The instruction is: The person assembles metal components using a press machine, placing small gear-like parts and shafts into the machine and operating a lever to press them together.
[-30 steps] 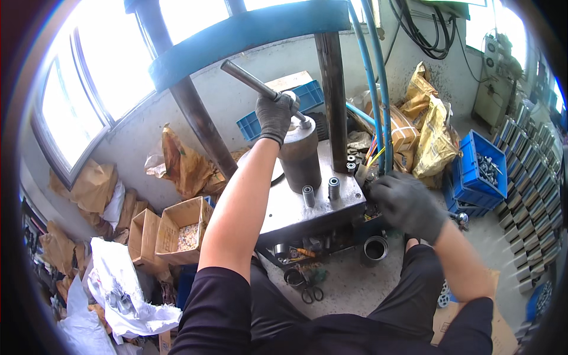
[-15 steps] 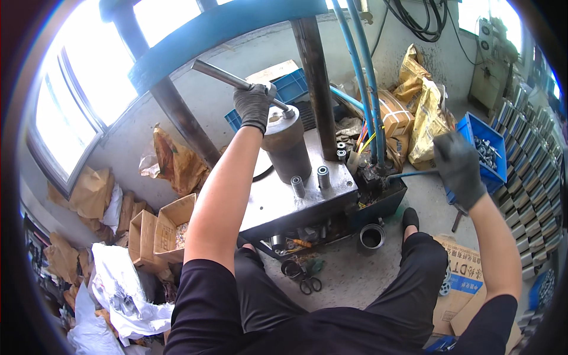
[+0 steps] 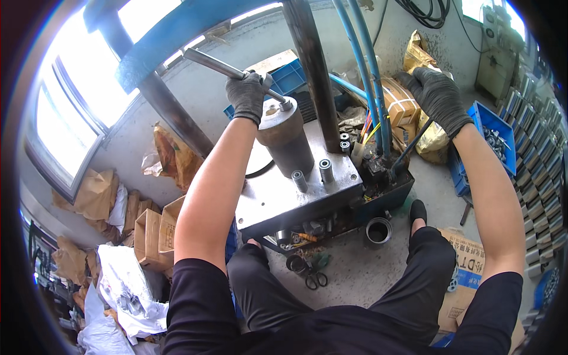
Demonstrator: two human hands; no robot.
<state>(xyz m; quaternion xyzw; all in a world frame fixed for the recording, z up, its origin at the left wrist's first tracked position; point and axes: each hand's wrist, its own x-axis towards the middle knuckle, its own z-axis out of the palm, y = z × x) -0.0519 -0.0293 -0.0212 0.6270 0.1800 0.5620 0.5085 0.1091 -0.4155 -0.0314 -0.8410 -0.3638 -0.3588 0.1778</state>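
Note:
My left hand (image 3: 246, 96), in a dark grey glove, is closed around a steel rod (image 3: 213, 62). The rod slants down to the right, its thinner end reaching a small collar on top of a thick steel cylinder (image 3: 284, 133). That cylinder stands on the press's metal bed (image 3: 260, 204). My right hand, in a matching glove (image 3: 439, 99), is closed at the upper end of a dark lever (image 3: 411, 146), which rises from the mechanism beside the bed. Its grip is partly hidden by the hand. Two small ribbed sleeves (image 3: 300, 181) (image 3: 326, 171) stand upright near the bed's front edge.
Blue hoses (image 3: 371, 89) and a dark press column (image 3: 310, 71) stand behind the bed. A blue crate of metal parts (image 3: 494, 142) sits at right, near stacked metal pieces (image 3: 526, 195). On the floor are a metal cup (image 3: 378, 231), scissors (image 3: 316, 280) and flattened cardboard (image 3: 461, 272).
My right hand has moved up and to the left, and the lever has swung from nearly level to steeply raised. My left hand stays on the rod; the whole view has shifted slightly.

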